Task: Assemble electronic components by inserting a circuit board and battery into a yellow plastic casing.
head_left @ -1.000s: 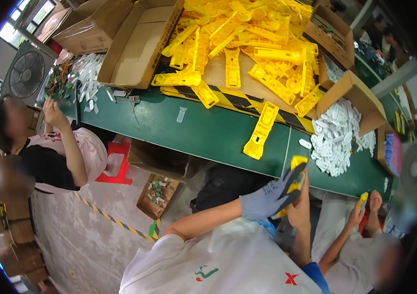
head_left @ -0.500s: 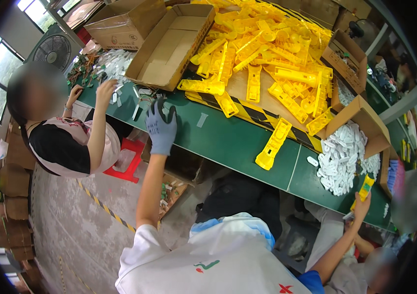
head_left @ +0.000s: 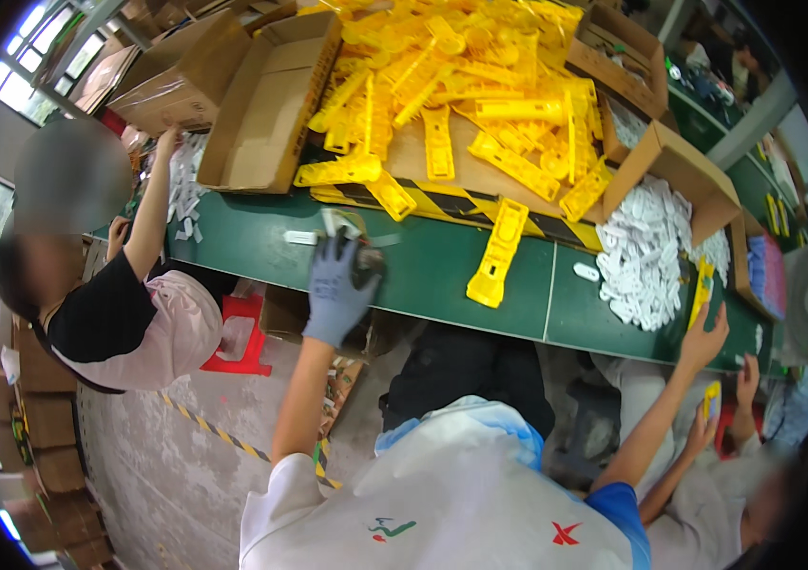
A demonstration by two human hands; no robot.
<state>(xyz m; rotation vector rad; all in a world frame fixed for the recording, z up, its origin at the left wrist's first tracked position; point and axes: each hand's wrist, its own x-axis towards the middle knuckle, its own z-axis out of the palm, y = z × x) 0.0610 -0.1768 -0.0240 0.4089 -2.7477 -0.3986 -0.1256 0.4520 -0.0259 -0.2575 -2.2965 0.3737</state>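
Left hand (head_left: 339,296) has shifted right, near a white piece (head_left: 300,237).

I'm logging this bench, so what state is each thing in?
Left hand: gloved, at the bench; grip unclear.
Right hand: bare, holding a yellow piece.
Long box: open.
Yellow pile: loose, heaped.
Lone yellow part: lying mostly on the bench.
White pile: loose, heaped.
Lone white part: lying apart.

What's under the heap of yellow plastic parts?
A tan panel shows at the front, its edge striped black and yellow, on the green table. The heap hides the rest.
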